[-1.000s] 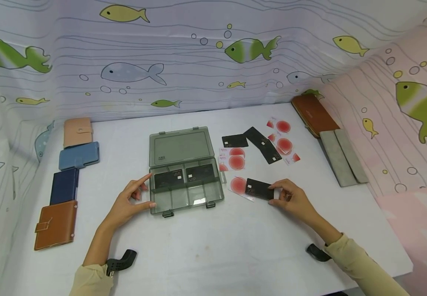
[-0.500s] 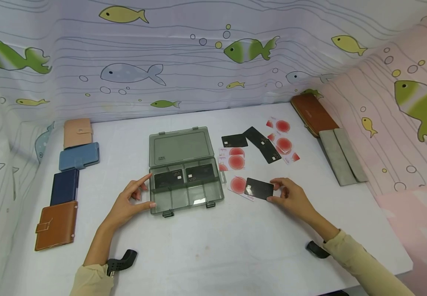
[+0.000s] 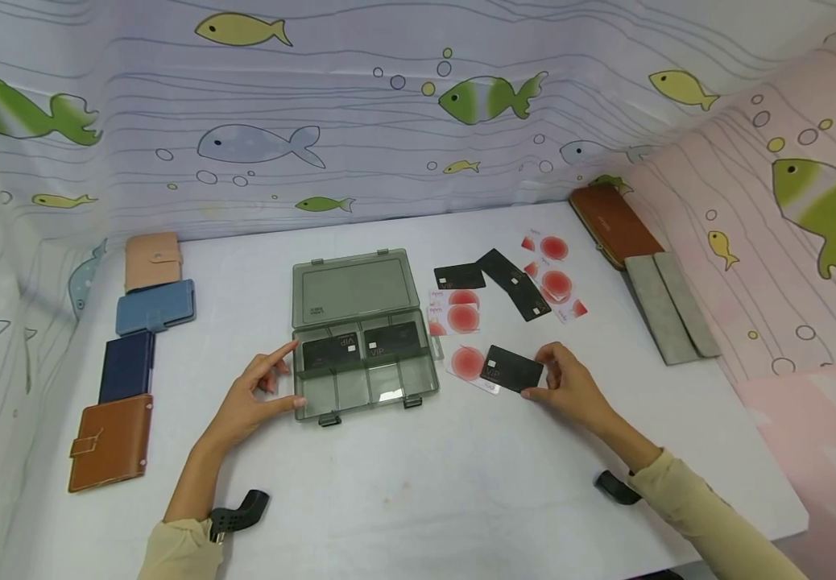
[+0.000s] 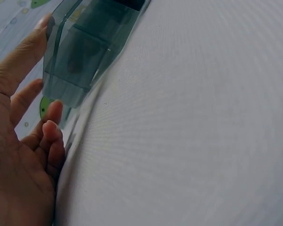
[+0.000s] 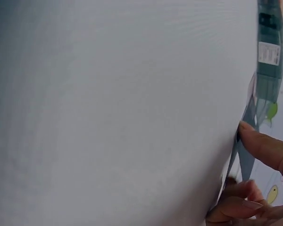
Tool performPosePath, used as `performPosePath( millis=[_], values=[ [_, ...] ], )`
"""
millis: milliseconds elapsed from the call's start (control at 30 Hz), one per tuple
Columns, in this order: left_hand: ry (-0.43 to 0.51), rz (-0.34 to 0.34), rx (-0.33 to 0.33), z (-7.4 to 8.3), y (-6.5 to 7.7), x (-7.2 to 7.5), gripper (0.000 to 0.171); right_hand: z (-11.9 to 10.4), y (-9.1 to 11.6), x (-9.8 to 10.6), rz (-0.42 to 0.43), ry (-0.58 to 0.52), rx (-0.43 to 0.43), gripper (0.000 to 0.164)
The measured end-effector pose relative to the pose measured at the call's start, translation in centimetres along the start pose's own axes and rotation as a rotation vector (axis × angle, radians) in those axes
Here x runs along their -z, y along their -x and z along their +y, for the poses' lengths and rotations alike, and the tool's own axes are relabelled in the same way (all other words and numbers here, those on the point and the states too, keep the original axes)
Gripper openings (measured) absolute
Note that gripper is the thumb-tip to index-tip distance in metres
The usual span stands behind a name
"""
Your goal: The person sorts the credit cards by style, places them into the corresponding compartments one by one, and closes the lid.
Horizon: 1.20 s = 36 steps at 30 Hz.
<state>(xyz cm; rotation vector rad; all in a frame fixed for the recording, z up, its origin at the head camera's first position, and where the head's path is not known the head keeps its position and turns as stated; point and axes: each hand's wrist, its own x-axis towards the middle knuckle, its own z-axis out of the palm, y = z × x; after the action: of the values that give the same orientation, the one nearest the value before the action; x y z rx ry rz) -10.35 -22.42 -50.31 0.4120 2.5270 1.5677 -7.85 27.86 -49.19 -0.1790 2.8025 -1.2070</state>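
A black VIP card (image 3: 511,369) is pinched at its right end by my right hand (image 3: 570,383). Its left part overlaps a white card with a red circle (image 3: 467,362) on the table. In the right wrist view the thumb (image 5: 264,147) presses on the dark card (image 5: 246,157), seen edge-on. My left hand (image 3: 246,395) touches the left side of a translucent grey-green organizer box (image 3: 356,290), thumb and index finger extended. The box lies with its lid folded back. Two black VIP cards, left (image 3: 327,351) and right (image 3: 391,338), lie in its rear compartments.
Behind the right hand lie several black cards (image 3: 460,276) and red-and-white cards (image 3: 464,318). A brown purse (image 3: 617,225) and a grey wallet (image 3: 672,310) lie at the right. Along the left are wallets: beige (image 3: 153,262), light blue (image 3: 155,307), navy (image 3: 126,366) and brown (image 3: 111,441).
The right fingers have shifted on the black card toward its right edge, and the card has turned slightly. My left hand and the box have stayed put.
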Motion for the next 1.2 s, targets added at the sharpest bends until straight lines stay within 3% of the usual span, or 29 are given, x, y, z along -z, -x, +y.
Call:
performPosePath(
  millis=[300, 567, 867, 1200],
  values=[
    [0.007, 0.003, 0.003, -0.3, 0.2, 0.3, 0.084, 0.4, -0.2, -0.3, 0.026, -0.161, -0.004, 0.042],
    [0.012, 0.01, 0.003, -0.4, 0.4, 0.4, 0.084, -0.3, -0.7, 0.0, 0.0, -0.334, -0.028, 0.043],
    [0.009, 0.009, 0.002, -0.5, 0.4, 0.6, 0.083, -3.6, -3.1, -0.7, -0.099, -0.501, -0.056, 0.044],
    [0.018, -0.003, -0.016, -0.3, 0.0, 0.2, 0.082, -9.0, -5.9, -3.4, -0.207, -0.509, -0.053, 0.046]
  ],
)
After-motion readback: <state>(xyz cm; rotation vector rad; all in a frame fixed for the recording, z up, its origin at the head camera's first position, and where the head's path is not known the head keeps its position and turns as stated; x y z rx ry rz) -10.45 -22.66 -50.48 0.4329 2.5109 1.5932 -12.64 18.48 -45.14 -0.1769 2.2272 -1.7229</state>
